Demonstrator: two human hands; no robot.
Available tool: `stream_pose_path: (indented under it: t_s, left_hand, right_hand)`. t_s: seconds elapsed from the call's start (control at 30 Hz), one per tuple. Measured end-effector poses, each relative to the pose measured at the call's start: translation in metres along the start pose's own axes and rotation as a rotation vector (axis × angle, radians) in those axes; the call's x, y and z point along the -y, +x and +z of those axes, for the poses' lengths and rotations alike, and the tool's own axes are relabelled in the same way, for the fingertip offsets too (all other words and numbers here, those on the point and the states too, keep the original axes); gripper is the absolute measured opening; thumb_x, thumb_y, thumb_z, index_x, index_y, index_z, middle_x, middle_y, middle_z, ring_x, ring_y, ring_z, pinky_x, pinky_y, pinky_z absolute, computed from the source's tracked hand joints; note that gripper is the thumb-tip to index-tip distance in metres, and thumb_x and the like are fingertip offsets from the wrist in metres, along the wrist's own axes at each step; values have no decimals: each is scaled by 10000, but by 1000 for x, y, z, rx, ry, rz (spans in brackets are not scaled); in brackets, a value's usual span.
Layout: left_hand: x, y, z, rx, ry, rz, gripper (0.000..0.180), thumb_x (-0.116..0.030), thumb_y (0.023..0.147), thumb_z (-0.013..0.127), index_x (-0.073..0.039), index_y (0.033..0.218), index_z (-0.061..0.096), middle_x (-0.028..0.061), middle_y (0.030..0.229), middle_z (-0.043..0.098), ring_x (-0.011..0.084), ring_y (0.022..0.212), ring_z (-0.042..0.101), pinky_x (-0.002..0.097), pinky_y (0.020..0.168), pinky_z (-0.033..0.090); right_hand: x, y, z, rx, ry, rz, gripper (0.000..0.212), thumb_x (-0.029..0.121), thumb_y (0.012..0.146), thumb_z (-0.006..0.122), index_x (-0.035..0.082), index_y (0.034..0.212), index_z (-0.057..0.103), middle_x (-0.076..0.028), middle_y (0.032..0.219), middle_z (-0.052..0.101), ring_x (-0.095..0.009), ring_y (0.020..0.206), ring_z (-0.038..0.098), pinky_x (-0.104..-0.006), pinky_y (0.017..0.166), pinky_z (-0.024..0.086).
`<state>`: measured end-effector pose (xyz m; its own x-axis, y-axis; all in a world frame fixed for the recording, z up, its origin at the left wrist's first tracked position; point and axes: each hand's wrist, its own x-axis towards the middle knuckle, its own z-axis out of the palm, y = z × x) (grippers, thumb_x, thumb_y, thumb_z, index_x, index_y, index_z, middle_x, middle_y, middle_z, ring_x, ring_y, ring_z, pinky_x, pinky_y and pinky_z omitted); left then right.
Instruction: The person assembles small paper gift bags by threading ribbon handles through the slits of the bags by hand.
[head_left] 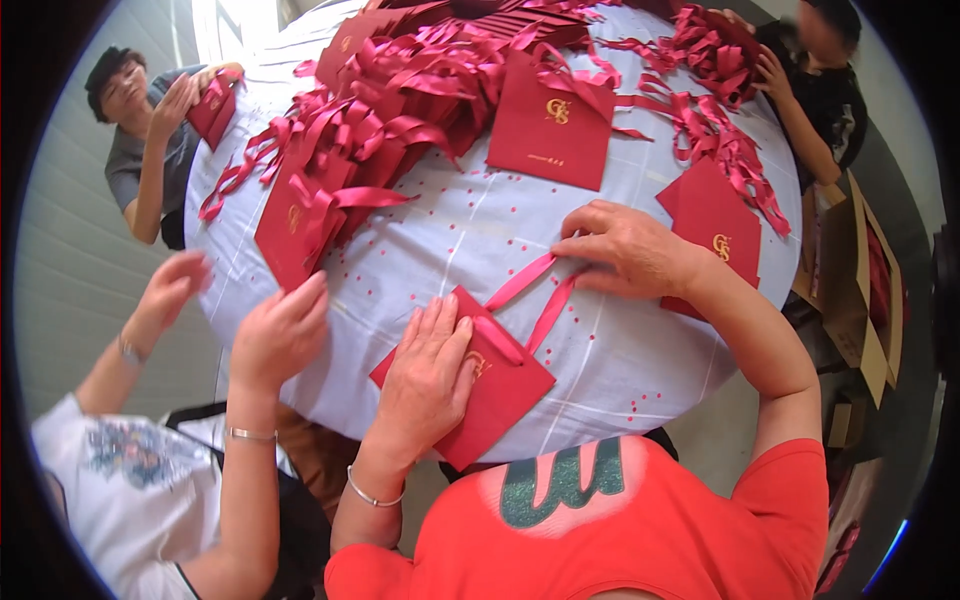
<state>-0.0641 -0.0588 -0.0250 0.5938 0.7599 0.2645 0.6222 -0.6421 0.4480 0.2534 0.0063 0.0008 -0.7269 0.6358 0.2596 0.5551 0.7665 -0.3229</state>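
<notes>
In the head view, a flat, rectangular red paper bag (pixel 515 392) is pressed at the near edge of the creased white cloth (pixel 640 365) by the left hand (pixel 425 372), fingers nearly together; its smooth pink ribbon (pixel 522 281) is pinched by the right hand (pixel 640 252). Ribboned red bags (pixel 410 95) are heaped beyond.

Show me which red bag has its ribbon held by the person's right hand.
The bag beneath the left hand; only its pink ribbon is between the right hand's fingers.

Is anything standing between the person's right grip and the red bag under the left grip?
Nothing visible. The right grip holds the pink ribbon, which runs to the red bag; the left grip rests on the bag.
</notes>
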Motion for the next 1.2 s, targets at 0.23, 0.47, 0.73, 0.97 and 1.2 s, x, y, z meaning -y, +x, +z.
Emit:
stream_pose_path:
  t_s: [0.23, 0.47, 0.73, 0.97, 1.2]
  left_hand:
    - [-24, -6, -11, -49, 70, 67, 551, -246, 827, 740, 57, 1245, 549, 307, 1381, 489, 442, 1324, 449, 551, 1137, 286]
    - [-62, -10, 0, 126, 176, 25, 915, -376, 752, 803, 122, 1390, 375, 349, 1398, 438, 452, 1348, 411, 544, 1150, 261]
    - [-72, -29, -20, 59, 139, 111, 768, -172, 744, 785, 130, 1353, 427, 340, 1322, 511, 454, 1271, 497, 510, 1095, 372]
    - [-87, -38, -49, -357, -4, 200, 421, 127, 730, 555, 120, 1149, 597, 239, 1028, 691, 367, 892, 707, 383, 799, 569]
    - [-65, 13, -19, -315, -532, -159, 291, 56, 885, 547, 84, 1173, 578, 110, 836, 692, 78, 721, 617, 234, 629, 491]
  right_hand:
    - [-3, -4, 20, -154, -228, -14, 231, 82, 753, 704, 97, 984, 705, -76, 949, 646, -265, 882, 640, -382, 788, 533]
    - [5, -7, 23, -209, -360, -51, 147, 91, 761, 666, 81, 906, 688, -66, 884, 653, -243, 825, 651, -363, 743, 537]
    - [70, -17, -34, -375, -79, -8, 136, 37, 813, 736, 52, 941, 694, -90, 864, 686, -252, 782, 673, -346, 650, 546]
    - [142, -10, -90, -585, 196, -254, 183, -2, 808, 746, 9, 988, 715, -115, 843, 677, -233, 722, 668, -320, 614, 531]
    - [91, 9, -100, -632, -244, -49, 170, 165, 823, 713, 57, 952, 693, -102, 876, 677, -303, 824, 674, -386, 693, 552]
